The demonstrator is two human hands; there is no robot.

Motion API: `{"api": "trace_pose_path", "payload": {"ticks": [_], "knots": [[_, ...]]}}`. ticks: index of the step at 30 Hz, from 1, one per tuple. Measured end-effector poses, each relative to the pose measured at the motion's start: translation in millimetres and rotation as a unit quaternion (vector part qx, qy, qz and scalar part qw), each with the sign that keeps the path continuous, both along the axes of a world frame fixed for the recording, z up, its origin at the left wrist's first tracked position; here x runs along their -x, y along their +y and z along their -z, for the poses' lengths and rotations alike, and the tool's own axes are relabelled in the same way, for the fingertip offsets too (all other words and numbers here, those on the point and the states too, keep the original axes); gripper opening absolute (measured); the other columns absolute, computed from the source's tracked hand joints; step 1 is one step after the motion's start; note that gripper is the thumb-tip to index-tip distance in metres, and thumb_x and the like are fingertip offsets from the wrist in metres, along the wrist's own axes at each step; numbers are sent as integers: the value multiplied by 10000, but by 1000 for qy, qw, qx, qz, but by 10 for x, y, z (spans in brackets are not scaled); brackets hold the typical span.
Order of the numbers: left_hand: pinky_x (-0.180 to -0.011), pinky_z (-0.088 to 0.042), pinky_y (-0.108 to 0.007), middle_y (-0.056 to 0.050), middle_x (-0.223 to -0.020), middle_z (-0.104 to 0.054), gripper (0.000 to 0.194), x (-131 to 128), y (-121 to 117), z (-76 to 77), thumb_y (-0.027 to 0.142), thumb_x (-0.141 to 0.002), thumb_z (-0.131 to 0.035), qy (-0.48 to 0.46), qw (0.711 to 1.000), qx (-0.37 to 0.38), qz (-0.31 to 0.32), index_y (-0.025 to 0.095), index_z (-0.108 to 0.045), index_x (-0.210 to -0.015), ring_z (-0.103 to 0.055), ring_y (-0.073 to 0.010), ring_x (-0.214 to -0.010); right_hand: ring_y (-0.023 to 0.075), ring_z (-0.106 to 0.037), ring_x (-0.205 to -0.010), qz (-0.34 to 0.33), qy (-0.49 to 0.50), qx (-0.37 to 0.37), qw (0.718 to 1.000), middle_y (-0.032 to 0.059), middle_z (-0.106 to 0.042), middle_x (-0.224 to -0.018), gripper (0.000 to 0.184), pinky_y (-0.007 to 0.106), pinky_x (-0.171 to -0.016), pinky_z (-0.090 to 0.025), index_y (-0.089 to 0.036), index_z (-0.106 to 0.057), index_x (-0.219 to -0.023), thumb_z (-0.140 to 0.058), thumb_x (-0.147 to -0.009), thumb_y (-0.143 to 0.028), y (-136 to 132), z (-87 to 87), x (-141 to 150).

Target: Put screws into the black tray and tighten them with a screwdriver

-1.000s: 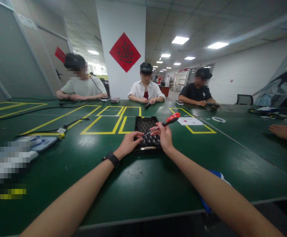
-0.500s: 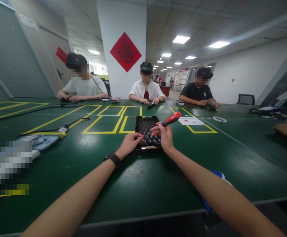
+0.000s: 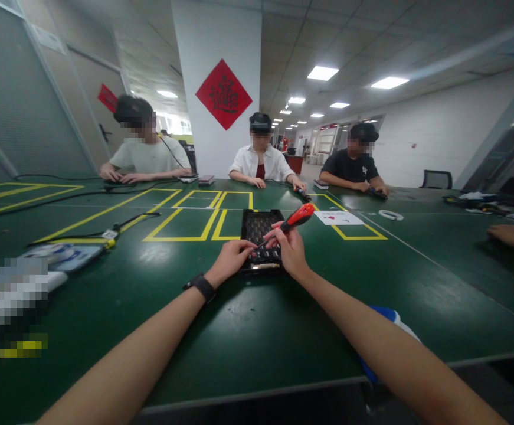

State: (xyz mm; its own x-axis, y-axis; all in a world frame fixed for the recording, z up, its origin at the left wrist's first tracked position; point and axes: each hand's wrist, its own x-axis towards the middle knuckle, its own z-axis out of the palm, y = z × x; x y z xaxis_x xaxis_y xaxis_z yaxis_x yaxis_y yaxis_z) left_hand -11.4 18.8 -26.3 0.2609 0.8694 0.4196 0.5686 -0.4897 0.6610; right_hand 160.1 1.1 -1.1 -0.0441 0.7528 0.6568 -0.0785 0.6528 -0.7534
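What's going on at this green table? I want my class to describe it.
A person's right hand holds a red-and-black screwdriver, handle tilted up. The left hand has its fingertips at the shaft's lower end; whether they pinch it is too small to tell. Both are at a black case holding small pieces. Someone in a white shirt sits across the table.

Pale glare on green tabletop (image 3: pixel 248 348)
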Motion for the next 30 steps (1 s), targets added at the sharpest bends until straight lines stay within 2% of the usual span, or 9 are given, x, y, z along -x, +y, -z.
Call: {"api": "trace_pose_path", "payload": {"ticks": [12, 17, 21, 23, 26, 30], "knots": [[-759, -419, -289, -14, -731, -678, 249, 7, -16, -24, 278, -837, -433, 31, 998, -58, 8, 188, -656, -903, -593, -156, -730, 108, -580, -623, -9, -114, -48, 992, 21, -628, -769, 214, 269, -664, -479, -178, -517, -982, -435, -848, -322, -51, -48, -39], [-837, -376, -325, 4, -712, -660, 287, 14, -66, -96, 260, -875, -362, 58, 993, -98, -8, 213, -628, -971, -565, -151, -745, 95, -567, -560, 4, -65, -27, 997, 9, -622, -739, 221, 246, -598, -475, -181, -506, -974, -423, -851, -346, -5, -118, -19], [-872, -342, -345, -7, -806, -663, 327, -31, -107, -207, 306, -891, -322, 55, 989, -126, -61, 220, -613, -1013, -538, -171, -842, 82, -542, -494, 34, -3, -6, 999, -5, -614, -692, 240, 210, -508, -449, -178, -487, -939, -421, -844, -389, 79, -196, -82], [-850, -352, -328, -19, -861, -658, 359, -98, -126, -273, 341, -895, -302, 46, 987, -132, -78, 215, -630, -969, -531, -176, -871, 73, -517, -452, 58, 25, 9, 998, -18, -600, -649, 256, 194, -467, -427, -178, -481, -914, -417, -841, -415, 113, -201, -139], [-769, -381, -289, -35, -849, -642, 445, -231, -156, -330, 394, -897, -262, 59, 992, -105, -47, 199, -656, -821, -543, -171, -820, 62, -472, -395, 95, 57, 38, 993, -34, -578, -592, 292, 175, -408, -388, -178, -469, -897, -408, -835, -456, 137, -139, -214], [-702, -390, -272, -38, -753, -619, 524, -342, -194, -287, 463, -888, -237, 65, 996, -56, -10, 182, -655, -745, -549, -166, -734, 53, -436, -354, 111, 66, 64, 990, -44, -563, -559, 336, 166, -368, -355, -178, -460, -901, -400, -827, -500, 126, -24, -251]]}}
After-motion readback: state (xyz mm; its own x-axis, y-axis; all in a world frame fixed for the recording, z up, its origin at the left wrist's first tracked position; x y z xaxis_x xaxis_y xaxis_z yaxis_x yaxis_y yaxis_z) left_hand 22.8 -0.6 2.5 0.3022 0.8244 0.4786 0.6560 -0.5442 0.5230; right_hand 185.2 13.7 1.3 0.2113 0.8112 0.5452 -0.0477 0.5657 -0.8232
